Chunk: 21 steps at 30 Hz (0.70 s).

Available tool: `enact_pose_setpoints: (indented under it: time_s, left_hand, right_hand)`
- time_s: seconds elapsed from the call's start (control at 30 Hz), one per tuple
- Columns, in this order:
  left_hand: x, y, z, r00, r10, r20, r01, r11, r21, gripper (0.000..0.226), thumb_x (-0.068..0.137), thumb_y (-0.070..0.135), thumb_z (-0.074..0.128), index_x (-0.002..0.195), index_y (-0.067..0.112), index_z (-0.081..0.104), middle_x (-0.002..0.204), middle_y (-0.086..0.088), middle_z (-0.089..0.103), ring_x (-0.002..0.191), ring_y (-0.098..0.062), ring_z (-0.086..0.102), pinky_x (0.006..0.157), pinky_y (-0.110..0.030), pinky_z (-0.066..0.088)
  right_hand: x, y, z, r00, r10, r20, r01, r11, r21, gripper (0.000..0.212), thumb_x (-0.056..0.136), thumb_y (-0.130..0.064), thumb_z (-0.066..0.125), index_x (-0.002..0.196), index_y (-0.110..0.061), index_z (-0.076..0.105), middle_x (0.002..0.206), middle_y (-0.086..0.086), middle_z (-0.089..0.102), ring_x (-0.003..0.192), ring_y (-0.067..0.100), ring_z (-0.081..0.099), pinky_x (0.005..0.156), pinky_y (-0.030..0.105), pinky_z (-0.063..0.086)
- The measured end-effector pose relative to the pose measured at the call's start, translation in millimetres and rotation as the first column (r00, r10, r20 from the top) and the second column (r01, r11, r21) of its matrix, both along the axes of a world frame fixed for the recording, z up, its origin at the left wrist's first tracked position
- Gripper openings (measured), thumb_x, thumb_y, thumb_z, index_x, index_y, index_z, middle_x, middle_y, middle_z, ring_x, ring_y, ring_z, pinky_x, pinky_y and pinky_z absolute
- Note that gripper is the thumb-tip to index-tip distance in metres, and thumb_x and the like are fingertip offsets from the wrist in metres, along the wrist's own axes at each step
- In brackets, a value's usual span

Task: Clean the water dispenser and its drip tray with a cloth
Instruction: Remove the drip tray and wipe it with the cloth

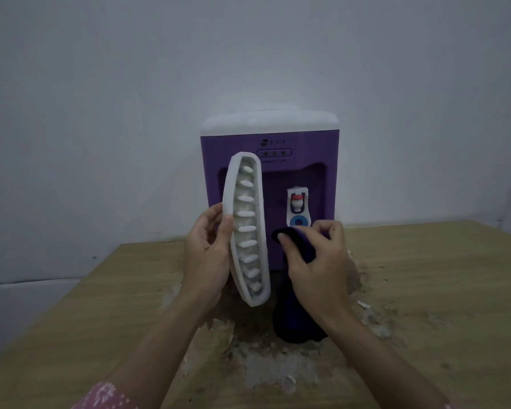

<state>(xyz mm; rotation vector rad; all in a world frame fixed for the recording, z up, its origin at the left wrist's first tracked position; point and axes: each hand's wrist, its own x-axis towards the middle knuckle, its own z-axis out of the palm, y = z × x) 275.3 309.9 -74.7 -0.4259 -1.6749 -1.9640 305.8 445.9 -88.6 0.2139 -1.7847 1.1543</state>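
Note:
A purple water dispenser (304, 172) with a white top stands on the table against the wall. Its white tap (298, 205) has a red knob and a blue ring below. My left hand (205, 249) holds the long white slotted drip tray (247, 228) upright in front of the dispenser's left side, thumb on its front rim. My right hand (316, 261) grips a dark blue cloth (295, 290), which hangs down to the table. The cloth's top end sits just right of the tray, apart from it.
The wooden table (425, 290) has a worn, peeling patch (266, 361) of flaked surface in front of the dispenser. A pale wall (130, 113) stands close behind. A pink patterned sleeve (106, 397) shows at the bottom left.

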Motion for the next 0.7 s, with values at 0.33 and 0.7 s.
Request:
enact_pose_setpoints:
  time_s: [0.33,0.7]
  left_hand:
    - [-2.7,5.3,-5.2,0.994,-0.078,0.079,0.074,0.996,0.048,0.017,0.092,0.021,0.05,0.108,0.026,0.056,0.101,0.001,0.068,0.094,-0.016,0.067,0.077,-0.036,0.056]
    - [-3.9,-2.3,-1.9,0.986,-0.121,0.117,0.118,0.992,0.038,0.031,0.094,0.018,0.048,0.124,0.009,0.052,0.109,-0.009,0.066,0.096,-0.021,0.066,0.08,-0.038,0.057]
  right_hand:
    - [-1.9,-7.9,2.9,0.981,-0.056,-0.184,0.116,0.935,0.334,0.015,0.071,-0.008,0.076,0.084,-0.005,0.069,0.089,0.011,0.046,0.081,0.016,0.047,0.065,0.011,0.042]
    - [-7.7,-9.1,19.9,0.956,-0.098,-0.277,0.198,0.911,0.362,0.013,0.072,-0.005,0.072,0.085,-0.002,0.069,0.088,0.017,0.05,0.079,0.026,0.051,0.056,0.023,0.045]
